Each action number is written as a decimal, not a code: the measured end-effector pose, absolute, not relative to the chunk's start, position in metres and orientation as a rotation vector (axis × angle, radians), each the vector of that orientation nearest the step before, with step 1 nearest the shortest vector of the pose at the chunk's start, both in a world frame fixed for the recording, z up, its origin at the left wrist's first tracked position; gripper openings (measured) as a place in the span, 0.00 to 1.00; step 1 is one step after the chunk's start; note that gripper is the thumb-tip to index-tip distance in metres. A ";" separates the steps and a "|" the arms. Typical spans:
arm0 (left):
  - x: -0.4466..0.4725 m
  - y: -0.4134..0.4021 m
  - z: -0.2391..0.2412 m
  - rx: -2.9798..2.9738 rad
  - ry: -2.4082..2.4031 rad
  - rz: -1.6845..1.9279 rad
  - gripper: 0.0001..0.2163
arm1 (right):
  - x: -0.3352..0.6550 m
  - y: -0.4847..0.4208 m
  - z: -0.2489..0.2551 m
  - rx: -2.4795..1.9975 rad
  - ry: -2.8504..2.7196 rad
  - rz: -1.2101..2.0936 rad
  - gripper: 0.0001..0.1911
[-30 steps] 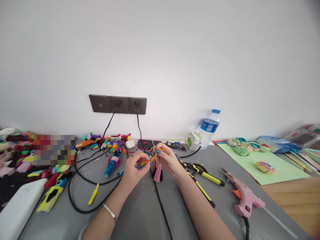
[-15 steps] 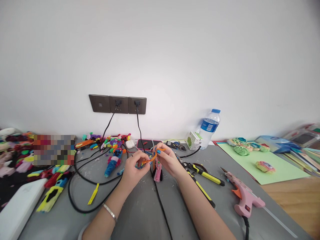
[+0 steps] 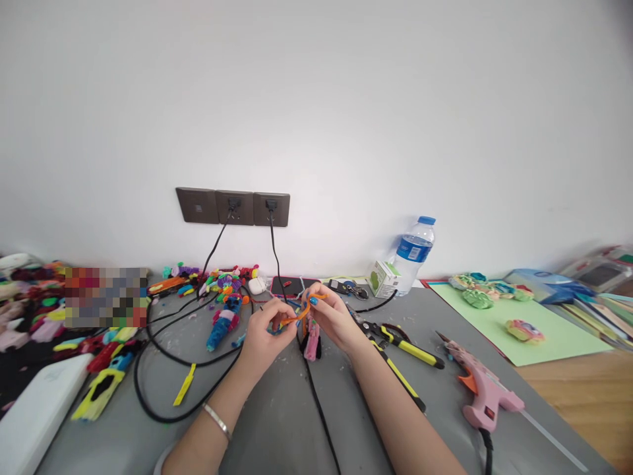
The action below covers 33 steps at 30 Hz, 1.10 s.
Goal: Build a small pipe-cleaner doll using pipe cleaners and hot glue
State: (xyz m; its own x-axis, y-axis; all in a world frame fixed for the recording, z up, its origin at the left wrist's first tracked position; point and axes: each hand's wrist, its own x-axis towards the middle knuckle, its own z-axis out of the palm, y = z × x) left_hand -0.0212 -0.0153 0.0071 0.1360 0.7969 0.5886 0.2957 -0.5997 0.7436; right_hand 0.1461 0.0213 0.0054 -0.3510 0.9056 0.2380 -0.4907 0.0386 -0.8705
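Note:
An orange pipe cleaner (image 3: pixel 304 313) stretches in a wavy bend between my two hands above the grey table. My left hand (image 3: pixel 270 330) pinches its left end between thumb and fingers; a silver bangle circles that wrist. With blue-painted nails, my right hand (image 3: pixel 332 316) grips the other part near its upper end. Just below and between the hands lies a pink and black fuzzy piece (image 3: pixel 311 343), partly hidden by my fingers. To the left of my left hand rests a blue fuzzy figure (image 3: pixel 222 323) with an orange and red top.
Yellow-handled pliers (image 3: pixel 410 346) lie beside my right forearm, and a pink glue gun (image 3: pixel 487 396) farther right. Black cables (image 3: pixel 143 396) loop across the left and run under my hands. A water bottle (image 3: pixel 415 254) stands at the wall. Colourful fuzzy pieces (image 3: pixel 232 280) crowd the back left.

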 end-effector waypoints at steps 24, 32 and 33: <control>-0.020 -0.015 0.009 1.981 1.054 1.466 0.05 | 0.146 0.021 0.005 -0.490 -1.167 1.590 0.10; -0.020 -0.015 0.010 1.978 1.053 1.474 0.05 | 0.146 0.020 0.007 -0.514 -1.180 1.573 0.11; -0.020 -0.015 0.010 1.975 1.051 1.474 0.05 | 0.146 0.020 0.007 -0.514 -1.177 1.578 0.11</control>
